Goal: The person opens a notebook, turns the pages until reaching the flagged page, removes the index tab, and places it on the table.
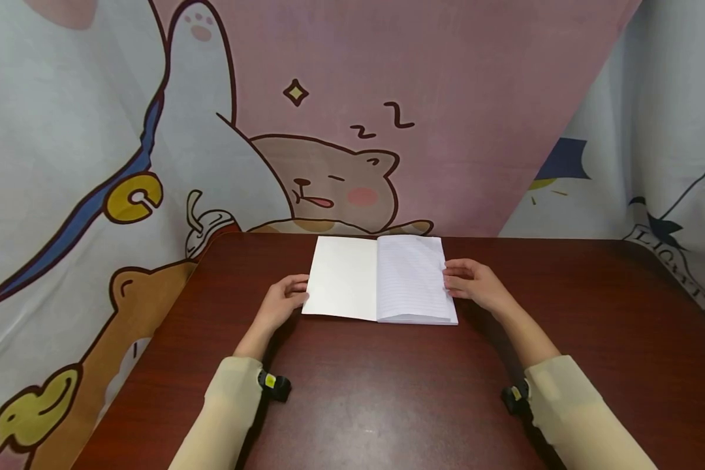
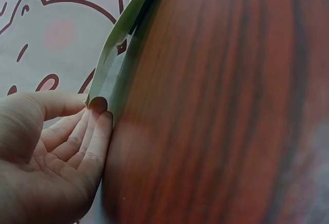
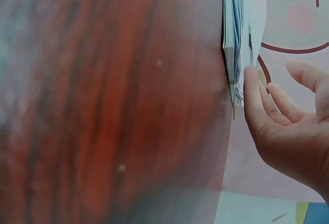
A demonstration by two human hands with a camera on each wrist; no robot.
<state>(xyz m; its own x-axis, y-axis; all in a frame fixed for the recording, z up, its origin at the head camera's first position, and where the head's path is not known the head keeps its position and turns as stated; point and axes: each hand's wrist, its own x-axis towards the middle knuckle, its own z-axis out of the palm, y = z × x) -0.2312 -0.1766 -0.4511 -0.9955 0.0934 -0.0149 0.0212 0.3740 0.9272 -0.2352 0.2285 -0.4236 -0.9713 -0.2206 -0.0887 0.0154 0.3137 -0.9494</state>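
An open notebook lies on the table, with a blank left page (image 1: 342, 277) and a lined right page (image 1: 412, 277). At its left edge, my left hand (image 1: 282, 300) pinches the cover (image 2: 110, 49) between thumb and fingertips; in the left wrist view that edge is lifted slightly off the wood. My right hand (image 1: 476, 284) is at the right edge, and in the right wrist view this hand (image 3: 288, 126) has its fingers extended, a fingertip against the page edges (image 3: 236, 44) and the thumb apart from them.
Dark red-brown wooden table (image 1: 358, 391) under the notebook. Behind it and to the left hangs a cloth (image 1: 446, 130) printed with cartoon animals; another white cloth (image 1: 675, 130) hangs at the right. A black wrist device (image 1: 276, 386) is on the left sleeve, another (image 1: 515, 397) on the right.
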